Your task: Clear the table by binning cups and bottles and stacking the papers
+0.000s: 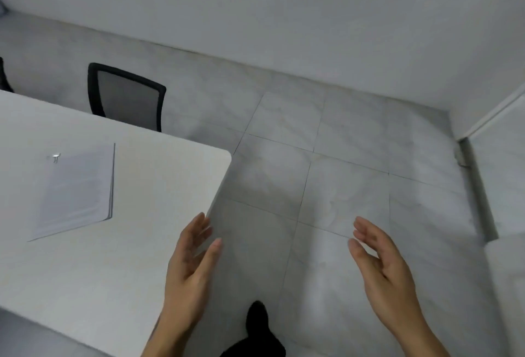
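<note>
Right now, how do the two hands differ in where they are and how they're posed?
The left hand overlaps the table edge; the right hand is over bare floor. The left hand's palm faces right; the right hand's faces left. Both are open, fingers loosely spread, holding nothing.

Office or meeting room: indicated by a long white table, a black mesh-backed office chair drawn up to it, a stack of papers, plain walls, grey tiled floor.
</note>
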